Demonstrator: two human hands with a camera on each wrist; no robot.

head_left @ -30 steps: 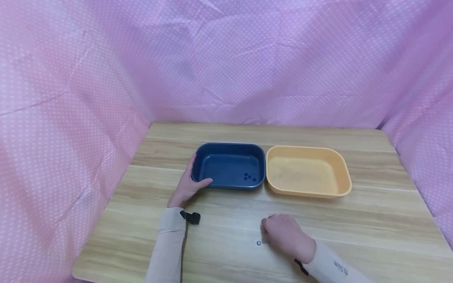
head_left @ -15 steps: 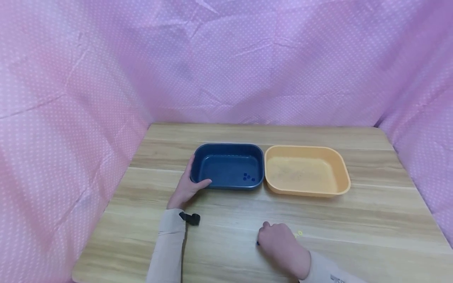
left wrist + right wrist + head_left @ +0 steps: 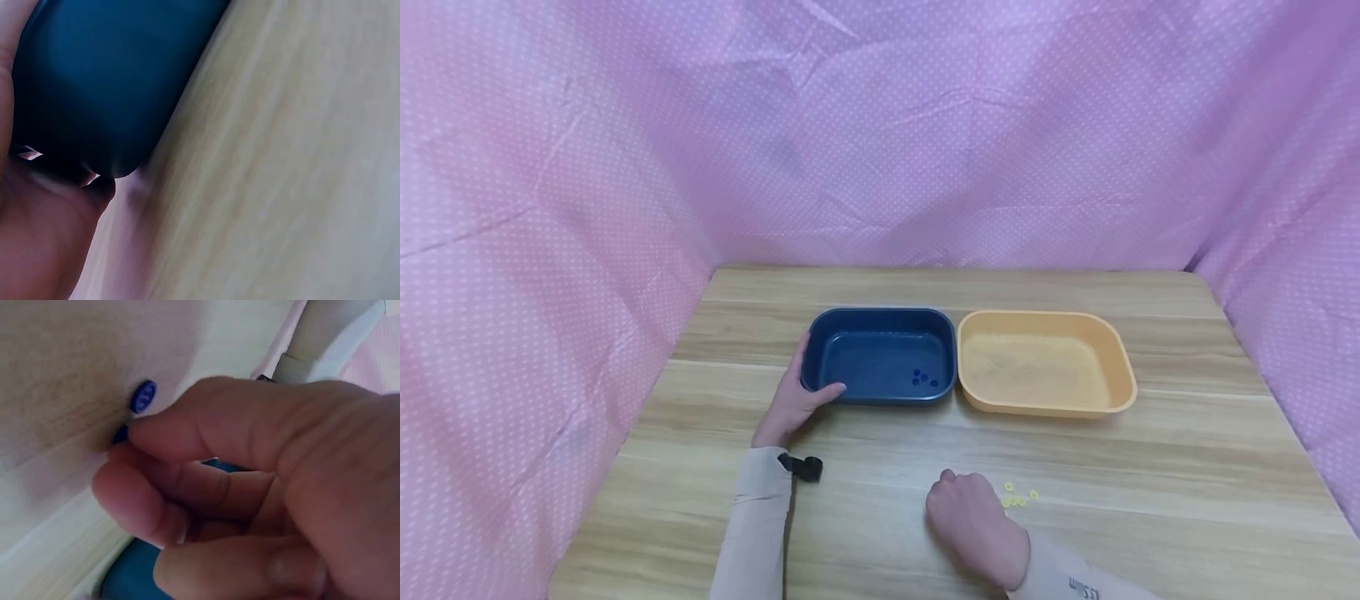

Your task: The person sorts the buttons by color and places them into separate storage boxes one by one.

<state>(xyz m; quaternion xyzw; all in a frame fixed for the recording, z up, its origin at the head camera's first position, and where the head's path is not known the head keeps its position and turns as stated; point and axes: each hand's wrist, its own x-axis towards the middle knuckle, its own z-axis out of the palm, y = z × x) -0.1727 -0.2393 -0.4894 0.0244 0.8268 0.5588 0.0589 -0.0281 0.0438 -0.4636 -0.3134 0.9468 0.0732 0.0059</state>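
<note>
My left hand [image 3: 790, 404] grips the left front corner of a dark blue plastic tub [image 3: 865, 362], thumb over the front rim and fingers along the left side. The left wrist view shows the tub's outer wall [image 3: 125, 75] close up against the palm. Several small dark blue buttons [image 3: 924, 377] lie in its right front corner. Down on the table, my right hand [image 3: 973, 529] has its fingers curled in. The right wrist view has its thumb and forefinger pinching a blue button [image 3: 121, 434], mostly covered by the fingertips; a second blue button [image 3: 143, 397] is just beyond them.
An orange-yellow tub [image 3: 1037, 375] stands right beside the blue one. Several small yellow rings [image 3: 1014, 502] lie on the wooden table [image 3: 865, 517] to the right of my right hand. Pink dotted cloth [image 3: 880, 142] hangs behind and at both sides.
My right hand has shifted left across the table, uncovering the yellow rings and hiding the blue button seen earlier beside it. My left hand has kept its grip on the tub.
</note>
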